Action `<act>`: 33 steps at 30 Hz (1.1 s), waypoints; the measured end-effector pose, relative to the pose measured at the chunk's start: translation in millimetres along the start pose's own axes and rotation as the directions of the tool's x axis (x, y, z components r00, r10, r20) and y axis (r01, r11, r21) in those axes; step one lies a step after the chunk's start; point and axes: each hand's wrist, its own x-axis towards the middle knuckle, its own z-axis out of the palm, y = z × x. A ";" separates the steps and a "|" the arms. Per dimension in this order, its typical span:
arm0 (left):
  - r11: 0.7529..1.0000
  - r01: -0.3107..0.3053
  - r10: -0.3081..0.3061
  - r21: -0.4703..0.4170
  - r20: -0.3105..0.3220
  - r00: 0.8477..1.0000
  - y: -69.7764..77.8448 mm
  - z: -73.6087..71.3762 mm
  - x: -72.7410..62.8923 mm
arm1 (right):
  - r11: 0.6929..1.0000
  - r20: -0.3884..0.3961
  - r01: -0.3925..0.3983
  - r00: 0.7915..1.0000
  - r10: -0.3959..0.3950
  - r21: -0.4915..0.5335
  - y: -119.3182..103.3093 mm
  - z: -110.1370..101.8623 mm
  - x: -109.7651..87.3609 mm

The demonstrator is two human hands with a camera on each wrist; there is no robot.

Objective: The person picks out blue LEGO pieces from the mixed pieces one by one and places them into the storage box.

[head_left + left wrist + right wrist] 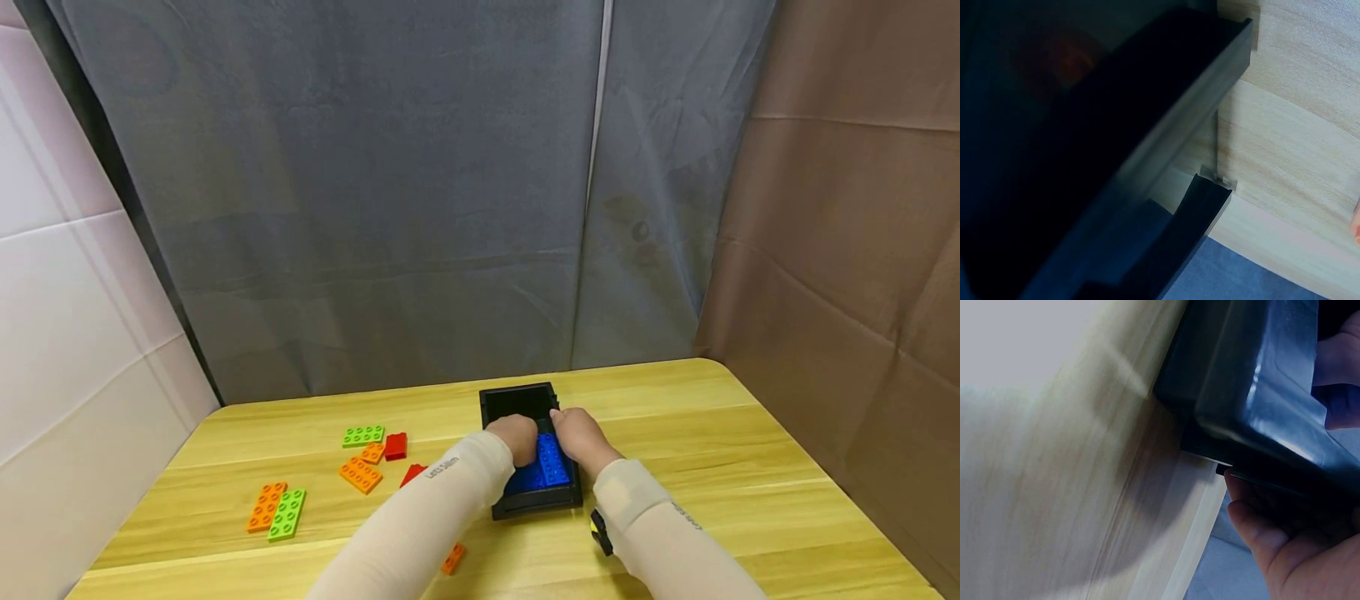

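Note:
A black box (540, 502) with its lid raised at the back stands right of the table's middle. Blue toy building bricks (553, 460) lie inside it. My left hand (517, 439) reaches into the box from the left; its fingertips and anything between them are hidden. At the right wall, my right hand (583, 440) grips the box's edge. In the right wrist view the fingers of that right hand (1300, 556) lie against the box's side (1254, 406), with part of the left hand (1338, 362) beyond. Mostly dark box walls (1191, 119) fill the left wrist view.
Left of the box lie loose bricks: green (363, 436) (287, 515), orange (361, 475) (267, 507), and red (396, 447). Another orange brick (453, 558) is near the left forearm. A black and yellow object (601, 533) shows beside the right sleeve. Grey curtain (390, 208) hangs behind the table.

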 end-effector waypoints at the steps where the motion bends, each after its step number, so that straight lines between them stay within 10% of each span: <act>1: 1.000 0.002 -0.002 0.002 0.002 1.000 0.1 -0.3 -0.4 | 1.000 0.001 -0.003 1.000 0.003 0.002 0.2 0.3 0.1; 24: 1.000 -0.014 0.014 -0.004 -0.011 1.000 -1.5 -1.5 1.6 | 1.000 -0.010 0.012 1.000 -0.013 -0.019 -1.5 -1.2 -1.6; 33: 0.993 -0.086 0.076 -0.083 -0.109 0.991 -13.9 -11.0 -7.9 | 1.000 0.011 0.005 1.000 -0.005 -0.014 0.6 -0.1 0.1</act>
